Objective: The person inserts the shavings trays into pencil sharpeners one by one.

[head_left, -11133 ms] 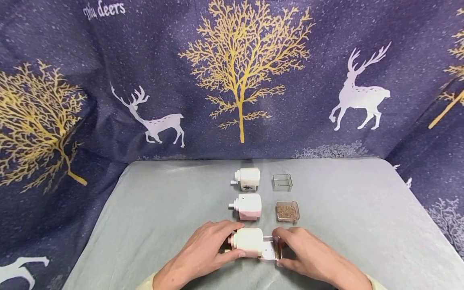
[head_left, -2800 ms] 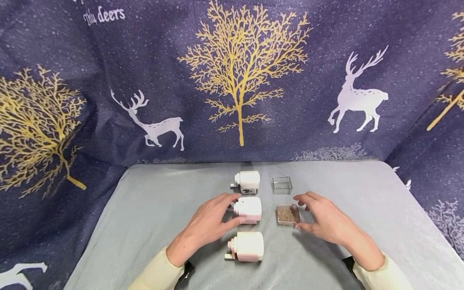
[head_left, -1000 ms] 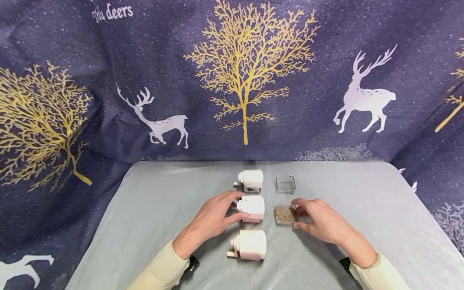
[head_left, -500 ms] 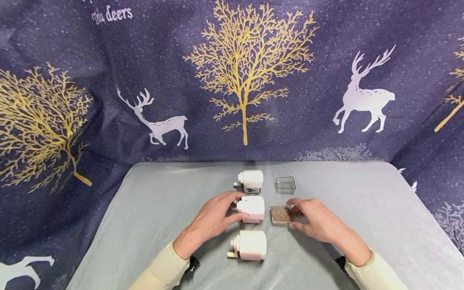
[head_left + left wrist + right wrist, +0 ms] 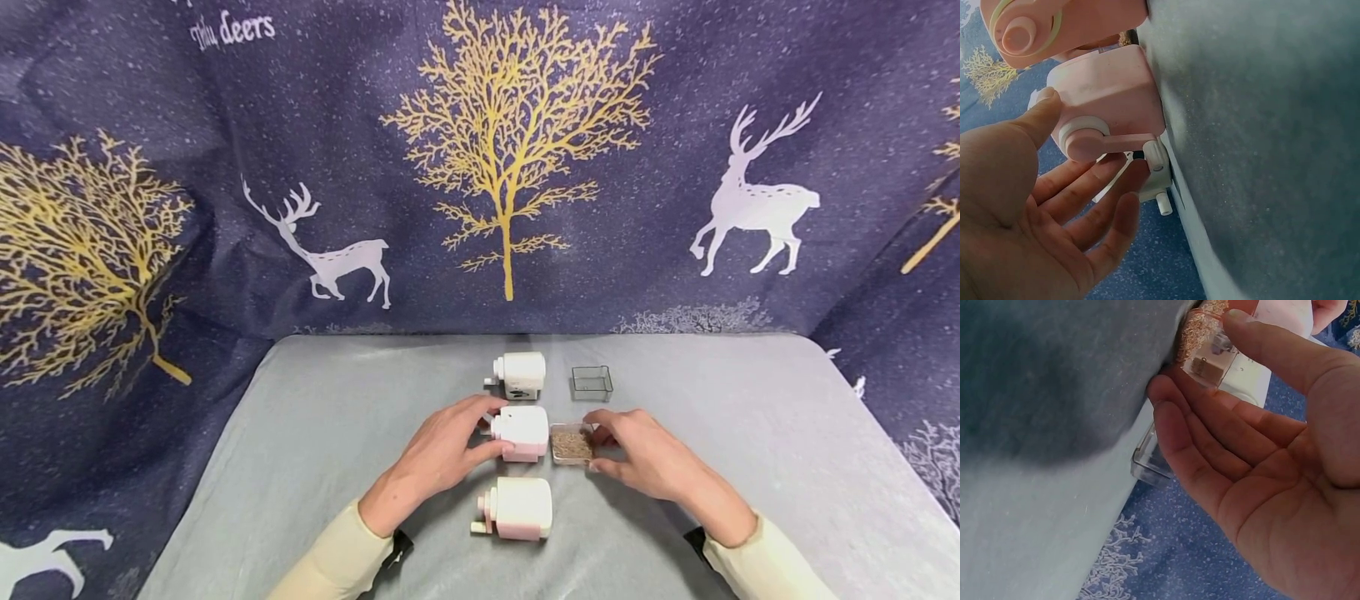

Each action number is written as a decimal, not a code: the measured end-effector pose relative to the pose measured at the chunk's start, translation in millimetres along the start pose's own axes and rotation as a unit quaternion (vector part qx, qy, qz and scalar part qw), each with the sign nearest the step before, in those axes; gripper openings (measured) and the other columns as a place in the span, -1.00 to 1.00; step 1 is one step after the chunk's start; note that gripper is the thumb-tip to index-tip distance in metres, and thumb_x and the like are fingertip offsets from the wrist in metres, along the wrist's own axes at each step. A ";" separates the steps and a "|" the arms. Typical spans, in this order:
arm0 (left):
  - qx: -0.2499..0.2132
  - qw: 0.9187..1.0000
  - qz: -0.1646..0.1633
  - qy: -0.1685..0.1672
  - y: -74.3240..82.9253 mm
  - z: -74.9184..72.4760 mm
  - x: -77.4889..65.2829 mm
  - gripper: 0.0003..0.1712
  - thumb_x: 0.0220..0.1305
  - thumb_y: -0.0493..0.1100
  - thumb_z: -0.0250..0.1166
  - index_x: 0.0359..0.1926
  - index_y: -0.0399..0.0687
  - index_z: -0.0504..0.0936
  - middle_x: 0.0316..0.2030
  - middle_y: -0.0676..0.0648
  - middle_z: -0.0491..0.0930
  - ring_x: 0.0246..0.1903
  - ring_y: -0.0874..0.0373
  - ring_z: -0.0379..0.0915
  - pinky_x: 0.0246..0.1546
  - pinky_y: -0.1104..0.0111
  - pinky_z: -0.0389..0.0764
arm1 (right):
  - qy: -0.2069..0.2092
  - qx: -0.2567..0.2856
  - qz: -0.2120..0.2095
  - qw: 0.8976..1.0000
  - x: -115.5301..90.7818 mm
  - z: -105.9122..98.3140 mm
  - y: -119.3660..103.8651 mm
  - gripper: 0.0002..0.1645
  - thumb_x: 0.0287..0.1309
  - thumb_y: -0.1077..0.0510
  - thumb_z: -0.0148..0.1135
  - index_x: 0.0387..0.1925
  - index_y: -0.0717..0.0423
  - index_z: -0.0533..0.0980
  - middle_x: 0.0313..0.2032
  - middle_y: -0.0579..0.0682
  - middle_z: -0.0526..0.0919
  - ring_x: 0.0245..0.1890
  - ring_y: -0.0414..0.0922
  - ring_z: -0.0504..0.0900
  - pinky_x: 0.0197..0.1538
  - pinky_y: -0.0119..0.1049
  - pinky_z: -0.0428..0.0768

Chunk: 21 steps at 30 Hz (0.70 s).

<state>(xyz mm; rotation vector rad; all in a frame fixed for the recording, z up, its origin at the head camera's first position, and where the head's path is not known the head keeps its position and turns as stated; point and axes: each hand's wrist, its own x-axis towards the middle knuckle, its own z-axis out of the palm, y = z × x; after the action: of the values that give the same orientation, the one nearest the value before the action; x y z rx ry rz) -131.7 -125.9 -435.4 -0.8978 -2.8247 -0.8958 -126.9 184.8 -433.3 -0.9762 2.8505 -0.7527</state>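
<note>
My left hand [image 5: 437, 450] holds a pink and white crank pencil sharpener [image 5: 524, 427], the middle one of a column of three. In the left wrist view, its thumb lies on one side of the pink body [image 5: 1110, 94] and its fingers curl beneath the crank. My right hand [image 5: 648, 452] pinches a clear shavings drawer [image 5: 572, 460] by its two sides, and brown pencil shavings [image 5: 1196, 337] fill it. The drawer's left end lies close beside the sharpener's right side; the head view does not show whether they touch.
Nearer me stands a cream and pink sharpener [image 5: 523, 507]. Behind the held one is a white sharpener [image 5: 523, 373] with a dark print, and to its right lies a clear drawer [image 5: 592, 381] with nothing seen in it. A grey cloth [image 5: 337, 400] covers the table.
My right hand has taken hold of the shavings drawer and slid it left, up to the middle sharpener. Both hands were earlier at the near sharpener, whose drawer then stuck out and is now inside.
</note>
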 end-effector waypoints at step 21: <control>-0.008 1.000 -0.002 -0.003 -0.1 -0.6 -0.2 -0.35 0.26 0.22 0.26 0.28 0.07 0.46 0.08 0.15 0.52 -0.10 0.23 0.53 -0.12 0.29 0.58 | 0.006 0.024 -0.020 0.999 11.2 5.2 -5.2 -0.44 -0.07 0.17 0.47 0.01 0.29 0.53 -0.26 0.05 0.72 -0.27 -0.12 0.68 -0.13 -0.20 0.66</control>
<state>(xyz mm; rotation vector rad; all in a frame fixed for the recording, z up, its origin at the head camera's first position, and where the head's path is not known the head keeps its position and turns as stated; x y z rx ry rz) -131.7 -126.4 -434.9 -0.8968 -2.8297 -0.9180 -131.9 172.4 -434.2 -1.0279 2.8158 -0.8299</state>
